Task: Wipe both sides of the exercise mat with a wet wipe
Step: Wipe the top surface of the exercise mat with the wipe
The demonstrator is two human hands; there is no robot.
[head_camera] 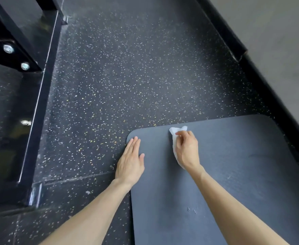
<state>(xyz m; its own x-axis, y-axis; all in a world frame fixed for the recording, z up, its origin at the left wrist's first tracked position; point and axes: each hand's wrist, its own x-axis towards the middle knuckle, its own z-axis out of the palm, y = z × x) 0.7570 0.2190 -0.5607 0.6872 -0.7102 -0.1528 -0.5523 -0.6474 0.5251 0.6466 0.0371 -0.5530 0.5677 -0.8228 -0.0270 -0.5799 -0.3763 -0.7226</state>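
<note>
Speckled gym floor point(127, 76), black frame point(30, 96) upper left; mat point(242, 165) flat at lower right; my left hand point(130, 163) presses its edge w/ straight fingers; right hand point(187, 150) pinches wet wipe point(176, 131); mat prob. soft, floppy; I'd lift by a corner.

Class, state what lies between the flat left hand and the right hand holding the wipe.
Only bare exercise mat separates left hand from right hand gripping the wet wipe; head view.

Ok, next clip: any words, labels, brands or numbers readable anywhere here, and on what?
None to read. The mat, the wipe, the speckled floor and the black frame with its bolts show no print, logo or number in this view.
</note>
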